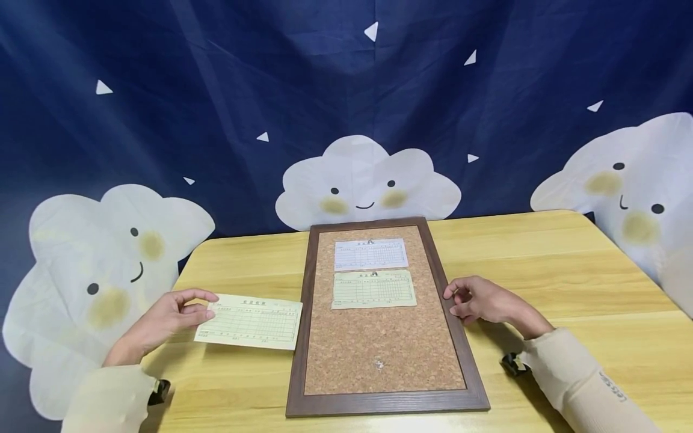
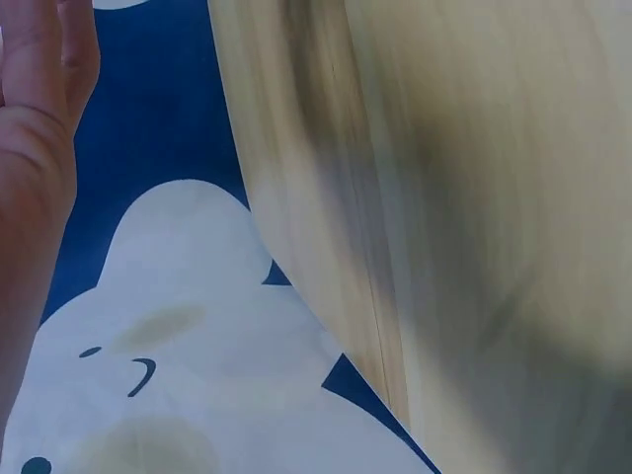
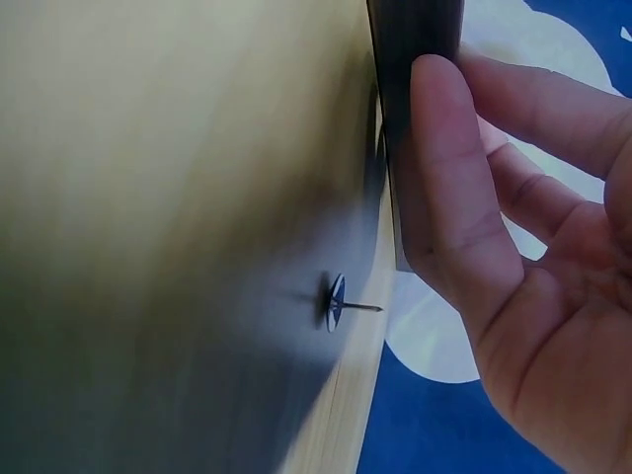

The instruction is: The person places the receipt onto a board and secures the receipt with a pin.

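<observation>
A pale yellow printed form slip (image 1: pixel 249 322) is pinched at its left end by my left hand (image 1: pixel 170 319), thumb and fingertips at the slip's edge. Its right end reaches the left frame of a corkboard (image 1: pixel 346 343). My right hand (image 1: pixel 473 299) touches the board's right frame, with the thumb (image 3: pixel 444 148) against its side. Pinned on the cork are a white slip (image 1: pixel 370 255) and below it a pale yellow slip (image 1: pixel 373 291), each with a tack at the top. A thumbtack (image 3: pixel 339 304) lies point sideways on the table below my right hand.
The corkboard lies on a light wooden table (image 1: pixel 541 258). Small silvery tacks (image 1: pixel 379 364) sit on the cork's lower part. Behind the table hangs a dark blue curtain (image 1: pixel 325 72) with white clouds.
</observation>
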Demonstrator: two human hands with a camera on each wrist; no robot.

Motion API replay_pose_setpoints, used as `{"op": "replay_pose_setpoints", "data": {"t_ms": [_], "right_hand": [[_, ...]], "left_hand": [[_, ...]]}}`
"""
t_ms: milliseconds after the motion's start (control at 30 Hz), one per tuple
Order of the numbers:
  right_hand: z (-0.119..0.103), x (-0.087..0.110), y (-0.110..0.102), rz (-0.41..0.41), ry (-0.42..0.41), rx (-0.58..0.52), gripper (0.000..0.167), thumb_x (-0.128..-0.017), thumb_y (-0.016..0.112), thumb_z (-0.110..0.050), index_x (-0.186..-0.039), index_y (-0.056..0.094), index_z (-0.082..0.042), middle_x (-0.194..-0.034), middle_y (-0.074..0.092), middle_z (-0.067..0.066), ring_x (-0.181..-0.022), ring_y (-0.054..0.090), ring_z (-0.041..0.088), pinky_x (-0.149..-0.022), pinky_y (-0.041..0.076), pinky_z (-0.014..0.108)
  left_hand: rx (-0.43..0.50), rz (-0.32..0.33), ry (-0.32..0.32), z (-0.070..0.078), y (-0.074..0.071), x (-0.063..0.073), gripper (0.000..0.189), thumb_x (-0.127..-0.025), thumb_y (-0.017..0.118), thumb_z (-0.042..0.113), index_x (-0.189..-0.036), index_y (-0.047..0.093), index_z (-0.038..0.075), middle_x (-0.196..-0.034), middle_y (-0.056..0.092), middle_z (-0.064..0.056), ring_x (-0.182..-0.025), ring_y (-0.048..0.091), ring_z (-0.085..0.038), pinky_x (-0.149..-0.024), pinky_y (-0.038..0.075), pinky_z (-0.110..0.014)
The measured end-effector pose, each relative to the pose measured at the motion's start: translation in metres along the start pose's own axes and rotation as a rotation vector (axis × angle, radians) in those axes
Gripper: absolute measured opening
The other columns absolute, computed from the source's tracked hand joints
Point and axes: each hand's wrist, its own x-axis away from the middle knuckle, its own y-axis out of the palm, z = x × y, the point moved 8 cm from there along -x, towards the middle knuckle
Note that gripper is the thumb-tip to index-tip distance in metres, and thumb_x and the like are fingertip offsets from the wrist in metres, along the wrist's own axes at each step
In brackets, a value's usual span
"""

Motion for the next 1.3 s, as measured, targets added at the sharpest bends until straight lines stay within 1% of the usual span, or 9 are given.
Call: {"op": "replay_pose_setpoints", "data": {"t_ms": [133, 233, 333, 533, 767, 900, 1033, 1167, 1300], "right_hand": [[0.0, 0.0, 0.0, 0.008, 0.001, -0.001, 0.02, -0.088, 0.062, 0.014, -0.107, 0.055, 0.012, -0.08, 0.047, 0.005, -0.075, 0.056, 0.018, -0.065, 0.06, 0.037], [-0.002, -0.001, -0.002, 0.023, -0.009, 0.026, 0.019, -0.089, 0.062, 0.014, -0.107, 0.056, 0.012, -0.081, 0.049, 0.006, -0.074, 0.058, 0.018, -0.065, 0.06, 0.037], [-0.005, -0.002, -0.004, 0.036, -0.026, 0.05, 0.018, -0.091, 0.063, 0.011, -0.107, 0.057, 0.011, -0.081, 0.049, 0.007, -0.072, 0.058, 0.018, -0.064, 0.06, 0.037], [-0.012, -0.002, -0.005, 0.036, -0.062, 0.069, 0.019, -0.093, 0.063, 0.007, -0.11, 0.057, 0.012, -0.081, 0.05, 0.007, -0.072, 0.058, 0.019, -0.065, 0.058, 0.036], [-0.021, 0.0, -0.005, 0.048, -0.081, 0.1, 0.02, -0.094, 0.063, 0.003, -0.111, 0.057, 0.012, -0.081, 0.05, 0.006, -0.07, 0.055, 0.017, -0.064, 0.058, 0.035], [-0.024, 0.001, -0.003, 0.048, -0.095, 0.109, 0.019, -0.095, 0.061, 0.001, -0.111, 0.059, 0.011, -0.082, 0.052, 0.006, -0.07, 0.056, 0.017, -0.064, 0.059, 0.035], [-0.029, -0.001, -0.002, 0.053, -0.131, 0.111, 0.018, -0.096, 0.059, 0.001, -0.11, 0.06, 0.01, -0.082, 0.057, 0.009, -0.072, 0.059, 0.017, -0.064, 0.06, 0.035], [-0.036, -0.002, 0.002, 0.064, -0.183, 0.105, 0.018, -0.096, 0.062, 0.0, -0.11, 0.061, 0.011, -0.083, 0.061, 0.013, -0.069, 0.061, 0.017, -0.063, 0.06, 0.035], [-0.042, -0.002, 0.009, 0.056, -0.231, 0.083, 0.022, -0.095, 0.064, -0.002, -0.111, 0.06, 0.012, -0.084, 0.064, 0.017, -0.069, 0.064, 0.02, -0.062, 0.06, 0.036]], "left_hand": [[0.003, 0.019, -0.002, 0.001, 0.002, 0.001, 0.03, -0.095, 0.068, 0.007, -0.121, 0.06, -0.005, -0.094, 0.075, -0.005, -0.084, 0.069, -0.01, -0.071, 0.055, -0.025], [0.002, 0.03, 0.002, 0.002, 0.004, 0.001, 0.031, -0.095, 0.068, 0.008, -0.121, 0.059, -0.006, -0.092, 0.074, -0.005, -0.082, 0.069, -0.01, -0.071, 0.055, -0.025], [0.025, 0.037, 0.007, 0.001, 0.005, 0.0, 0.028, -0.094, 0.069, 0.006, -0.119, 0.061, -0.004, -0.089, 0.074, -0.004, -0.08, 0.069, -0.01, -0.069, 0.055, -0.026], [0.039, 0.026, 0.049, 0.005, 0.011, -0.003, 0.023, -0.093, 0.069, 0.003, -0.116, 0.063, -0.001, -0.088, 0.074, -0.003, -0.079, 0.068, -0.008, -0.068, 0.055, -0.023], [-0.003, 0.035, 0.044, 0.011, 0.017, -0.004, 0.034, -0.093, 0.07, 0.006, -0.12, 0.058, -0.01, -0.087, 0.073, -0.003, -0.079, 0.066, -0.007, -0.068, 0.054, -0.023], [-0.001, 0.039, 0.057, 0.015, 0.021, -0.006, 0.035, -0.092, 0.071, 0.005, -0.12, 0.057, -0.012, -0.085, 0.073, -0.002, -0.077, 0.065, -0.007, -0.067, 0.054, -0.024], [0.014, 0.045, 0.081, 0.018, 0.025, -0.009, 0.032, -0.092, 0.071, 0.003, -0.118, 0.058, -0.01, -0.084, 0.072, -0.001, -0.075, 0.065, -0.006, -0.064, 0.053, -0.023], [0.02, 0.045, 0.101, 0.02, 0.03, -0.011, 0.032, -0.092, 0.071, 0.003, -0.118, 0.058, -0.01, -0.084, 0.072, 0.0, -0.076, 0.065, -0.006, -0.063, 0.053, -0.023], [0.02, 0.042, 0.092, 0.022, 0.038, -0.015, 0.036, -0.092, 0.072, 0.005, -0.12, 0.057, -0.012, -0.085, 0.072, -0.001, -0.077, 0.066, -0.007, -0.064, 0.053, -0.024]]}}
